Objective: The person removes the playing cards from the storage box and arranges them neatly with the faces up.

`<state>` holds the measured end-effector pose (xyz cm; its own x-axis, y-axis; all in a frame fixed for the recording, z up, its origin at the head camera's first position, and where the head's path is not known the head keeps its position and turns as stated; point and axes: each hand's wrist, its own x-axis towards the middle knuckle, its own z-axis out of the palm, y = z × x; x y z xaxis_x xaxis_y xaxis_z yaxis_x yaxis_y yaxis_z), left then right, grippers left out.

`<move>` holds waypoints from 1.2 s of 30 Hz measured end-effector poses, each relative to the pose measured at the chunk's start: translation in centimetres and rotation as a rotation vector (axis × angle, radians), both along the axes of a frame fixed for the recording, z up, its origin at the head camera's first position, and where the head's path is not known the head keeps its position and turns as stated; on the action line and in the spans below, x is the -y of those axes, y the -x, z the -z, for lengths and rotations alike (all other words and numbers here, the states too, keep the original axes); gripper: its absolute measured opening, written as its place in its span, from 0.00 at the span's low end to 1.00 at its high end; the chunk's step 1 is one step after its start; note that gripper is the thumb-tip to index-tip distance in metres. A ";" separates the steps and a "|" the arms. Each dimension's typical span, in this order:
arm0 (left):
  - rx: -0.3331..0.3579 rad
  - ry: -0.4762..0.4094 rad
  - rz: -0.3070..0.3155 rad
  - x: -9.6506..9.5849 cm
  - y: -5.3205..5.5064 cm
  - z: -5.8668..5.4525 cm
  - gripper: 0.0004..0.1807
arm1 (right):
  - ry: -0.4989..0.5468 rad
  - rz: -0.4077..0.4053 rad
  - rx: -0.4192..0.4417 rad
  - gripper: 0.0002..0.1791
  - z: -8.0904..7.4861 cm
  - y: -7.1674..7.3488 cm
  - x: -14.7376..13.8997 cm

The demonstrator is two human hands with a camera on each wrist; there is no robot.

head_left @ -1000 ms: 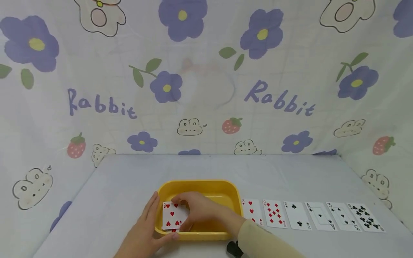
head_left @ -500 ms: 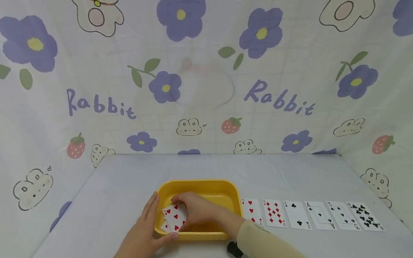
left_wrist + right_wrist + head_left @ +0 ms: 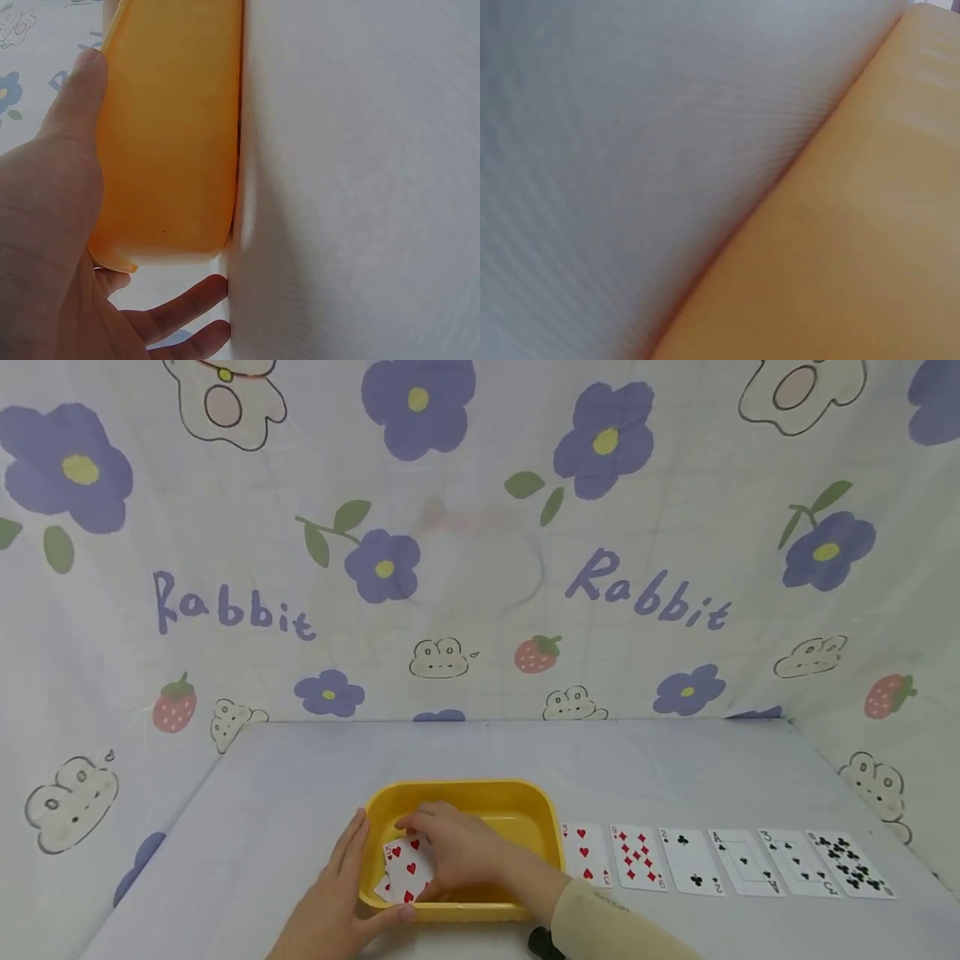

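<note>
1. We have the right hand (image 3: pixel 465 852) inside the yellow tray (image 3: pixel 465 912), thumb and fingers bent around a heart card (image 3: pixel 405 868) at the left end. It lies askew over another card (image 3: pixel 383 889), so if the two faces cling we could drag both along together.

2. Our view of that grip is poor — the hand covers the card's right part, and the right wrist camera shows no fingers — so we cannot tell how firmly it pinches. A light hold could let the card slip; a hard squeeze could bend it.

3. We keep the left hand (image 3: pixel 330 893) spread wide at the tray's left end, fingers along the left rim and thumb at the near one. Should that pressure ease, a tug from inside could slide the tray.

4. If the tray slid right, it could push into the row of cards (image 3: pixel 744 862) on the table (image 3: pixel 450 747), since the leftmost one lies just beside it.

5. Our right sleeve (image 3: pixel 611 918) sits close to that row and partly hides a dark object (image 3: pixel 542 943) on the near side — a careless pull back could knock either.
</note>
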<state>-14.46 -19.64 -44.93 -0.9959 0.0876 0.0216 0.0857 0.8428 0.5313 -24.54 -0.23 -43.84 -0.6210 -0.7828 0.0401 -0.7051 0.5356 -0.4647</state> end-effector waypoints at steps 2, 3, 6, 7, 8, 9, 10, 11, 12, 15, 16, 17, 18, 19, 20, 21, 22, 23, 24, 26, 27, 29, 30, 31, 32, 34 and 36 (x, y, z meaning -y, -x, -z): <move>-0.011 0.001 0.005 0.1 0.0 0.1 0.69 | -0.007 -0.012 -0.033 0.47 0.1 0.0 0.1; -0.016 0.002 0.008 0.1 -0.1 0.1 0.69 | -0.006 -0.017 -0.039 0.47 0.1 0.0 0.1; -0.033 0.004 0.013 0.1 -0.1 0.2 0.69 | 0.011 -0.036 -0.027 0.46 0.1 -0.1 0.2; -0.038 0.005 0.014 0.1 -0.2 0.2 0.69 | 0.019 -0.044 -0.016 0.46 0.1 -0.1 0.2; -0.044 0.006 0.015 0.1 -0.2 0.2 0.69 | 0.027 -0.054 -0.006 0.46 0.1 -0.1 0.2; -0.047 0.005 0.016 0.1 -0.2 0.2 0.69 | 0.036 -0.062 0.004 0.46 0.1 -0.2 0.2; -0.050 0.005 0.017 0.1 -0.2 0.2 0.69 | 0.042 -0.069 0.015 0.46 0.1 -0.2 0.3; -0.052 0.004 0.019 0.1 -0.2 0.3 0.69 | 0.046 -0.078 0.022 0.47 0.2 -0.2 0.2; -0.054 0.003 0.021 0.1 -0.3 0.3 0.68 | 0.050 -0.085 0.029 0.47 0.2 -0.2 0.2; -0.060 0.004 0.026 0.1 -0.3 0.4 0.68 | 0.059 -0.092 0.050 0.48 0.3 -0.2 0.1; -0.062 0.004 0.027 0.1 -0.3 0.4 0.68 | 0.061 -0.096 0.056 0.48 0.3 -0.2 0.1; -0.064 0.003 0.029 0.1 -0.3 0.5 0.68 | 0.062 -0.099 0.057 0.48 0.3 -0.2 0.1; -0.065 0.004 0.028 0.1 -0.3 0.5 0.68 | 0.064 -0.101 0.058 0.48 0.3 -0.1 0.0; -0.066 0.004 0.027 0.0 -0.3 0.5 0.68 | 0.065 -0.102 0.058 0.48 0.3 -0.1 0.0; -0.065 0.003 0.025 0.0 -0.3 0.5 0.68 | 0.064 -0.100 0.058 0.48 0.2 -0.2 0.0; -0.066 0.005 0.024 0.0 -0.3 0.5 0.68 | 0.065 -0.096 0.057 0.48 0.2 -0.1 -0.1; -0.064 0.005 0.024 0.0 -0.3 0.5 0.68 | 0.065 -0.092 0.051 0.48 0.3 -0.1 -0.1; -0.062 0.005 0.021 0.0 -0.3 0.5 0.68 | 0.066 -0.083 0.049 0.48 0.3 -0.1 -0.1; -0.060 0.006 0.018 0.0 -0.3 0.5 0.68 | 0.070 -0.075 0.050 0.48 0.3 -0.1 -0.1; -0.055 0.008 0.016 0.0 -0.3 0.5 0.68 | 0.083 -0.062 0.053 0.48 0.4 0.0 -0.2; -0.053 0.009 0.015 0.0 -0.3 0.5 0.67 | 0.091 -0.060 0.055 0.48 0.4 0.0 -0.2; -0.049 0.007 0.016 0.0 -0.3 0.5 0.67 | 0.106 -0.060 0.068 0.47 0.5 0.0 -0.2; -0.048 0.007 0.018 0.0 -0.3 0.4 0.67 | 0.113 -0.063 0.073 0.47 0.5 0.1 -0.1; -0.046 0.006 0.021 0.0 -0.3 0.4 0.67 | 0.118 -0.064 0.075 0.46 0.5 0.1 -0.1; -0.047 0.005 0.023 0.0 -0.3 0.4 0.67 | 0.118 -0.062 0.075 0.46 0.5 0.1 -0.1; -0.048 0.008 0.026 0.0 -0.3 0.3 0.67 | 0.117 -0.058 0.077 0.46 0.4 0.1 -0.1; -0.048 0.011 0.026 0.0 -0.4 0.3 0.67 | 0.113 -0.053 0.078 0.46 0.4 0.1 -0.1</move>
<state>-14.10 -19.61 -45.22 -0.9911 0.1142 0.0680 0.1329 0.8458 0.5167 -24.62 -0.17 -44.22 -0.5838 -0.8076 0.0828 -0.6900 0.4399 -0.5748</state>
